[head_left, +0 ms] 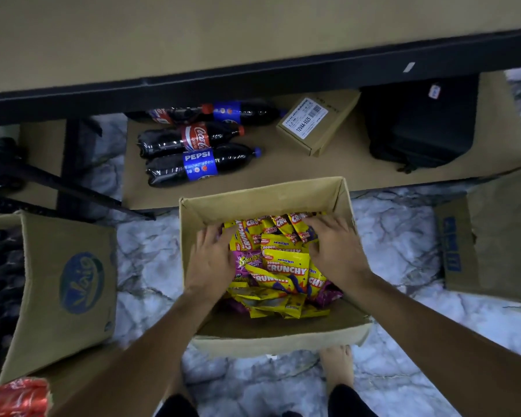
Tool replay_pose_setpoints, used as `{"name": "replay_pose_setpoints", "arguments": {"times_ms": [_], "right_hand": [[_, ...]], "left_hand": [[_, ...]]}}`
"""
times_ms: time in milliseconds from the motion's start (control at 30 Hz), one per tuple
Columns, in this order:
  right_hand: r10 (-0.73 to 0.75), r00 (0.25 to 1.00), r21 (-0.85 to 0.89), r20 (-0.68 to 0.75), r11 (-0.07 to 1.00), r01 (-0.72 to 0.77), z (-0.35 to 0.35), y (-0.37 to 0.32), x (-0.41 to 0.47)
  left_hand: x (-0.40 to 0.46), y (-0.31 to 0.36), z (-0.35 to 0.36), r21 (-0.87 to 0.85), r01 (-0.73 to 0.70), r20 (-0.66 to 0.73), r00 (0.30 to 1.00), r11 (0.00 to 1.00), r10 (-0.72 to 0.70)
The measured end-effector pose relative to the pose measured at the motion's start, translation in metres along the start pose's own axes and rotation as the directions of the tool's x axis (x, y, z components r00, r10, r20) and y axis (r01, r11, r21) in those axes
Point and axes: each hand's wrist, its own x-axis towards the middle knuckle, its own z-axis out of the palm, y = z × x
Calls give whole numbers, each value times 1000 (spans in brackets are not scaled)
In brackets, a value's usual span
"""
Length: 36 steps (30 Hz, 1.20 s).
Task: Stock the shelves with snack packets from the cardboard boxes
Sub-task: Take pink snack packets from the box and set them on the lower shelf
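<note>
**Stocking barely begun: both hands in the box, no snack packets on the shelves**

Head view: The open cardboard box [265,206] sits on the marbled floor [145,257] at the centre of the frame, just short of the lower shelf [283,173]. It holds a loose heap of snack packets [286,266], mostly yellow with a few purple ones mixed in, and the heap covers most of the box bottom. The left hand [211,260] reaches in from 7 o'clock, fingers spread and lightly bent against the left side of the heap; the right hand [334,248] comes in from 5 o'clock, fingers curved over the packets at the far right corner. Both appear to be gathering packets between them, but I cannot tell whether either has actually closed on a packet.

Towards 12 o'clock, the lower shelf carries cola bottles [193,145], a small labelled carton [316,124] and a black bag [418,121], with no snack packets among them. The upper shelf [253,31] shows only bare board in the part visible. At 9 o'clock another box [69,284] holds dark bottles, and at 3 o'clock a third box [487,236] stands, its contents out of sight.

My judgement: the task is at its start. The box looks nearly full, nothing from it is placed yet, and lifting a bundle to the shelf remains, repeated many times.
</note>
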Motion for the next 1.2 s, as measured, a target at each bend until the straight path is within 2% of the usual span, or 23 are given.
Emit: {"name": "replay_pose_setpoints", "arguments": {"times_ms": [133, 233, 300, 367, 500, 667, 733, 800, 867, 967, 1033, 1200], "right_hand": [[53, 973, -4, 223, 999, -54, 21, -6, 15], [86, 921, 7, 381, 995, -96, 40, -3, 29], [60, 899, -6, 433, 998, -64, 50, 1, 42], [8, 884, 12, 468, 1000, -15, 54, 4, 54], [-39, 822, -39, 569, 996, 75, 60, 7, 75], [-51, 775, -146, 630, 972, 182, 74, 10, 95], [-42, 764, -167, 644, 967, 194, 76, 8, 95], [-52, 786, -177, 616, 963, 202, 74, 2, 91], [-58, 826, -174, 560, 967, 186, 72, -7, 82], [-86, 881, -254, 466, 941, 226, 77, -21, 62], [-88, 907, -330, 412, 913, 239, 82, -29, 50], [30, 945, -346, 326, 934, 90, 93, -26, 22]], "left_hand": [[8, -8, 27, -133, -87, 168, 980, 987, 109], [13, -16, 43, -207, -175, 307, 923, 963, 234], [19, -21, 52, -210, -212, 367, 888, 954, 278], [28, -26, 58, -193, -229, 464, 836, 954, 294], [62, -22, 59, -23, -298, 727, 651, 954, 220], [79, -7, 67, 52, -422, 764, 601, 905, 236], [77, -9, 74, 121, -470, 746, 625, 874, 233], [73, -14, 75, 185, -468, 671, 703, 864, 237], [68, -22, 75, 197, -410, 569, 788, 890, 237], [55, -36, 78, 179, -328, 446, 867, 928, 221], [46, -45, 84, 154, -305, 404, 888, 940, 222], [27, -58, 101, 124, -254, 357, 913, 959, 196]]}}
